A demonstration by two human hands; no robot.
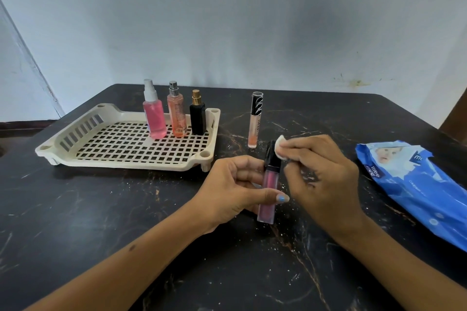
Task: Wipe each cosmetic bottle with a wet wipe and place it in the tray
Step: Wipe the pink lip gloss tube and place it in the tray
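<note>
My left hand grips a pink lip gloss tube with a black cap, held upright above the table. My right hand pinches a folded white wet wipe against the tube's black cap. A peach lip gloss tube with a clear cap stands on the table just behind. In the cream slotted tray at the left stand three bottles along its far side: a pink spray bottle, an orange spray bottle and a black perfume bottle.
A blue wet wipe pack lies at the right edge of the dark marbled table. White specks are scattered on the tabletop around my hands. A pale wall rises right behind the table.
</note>
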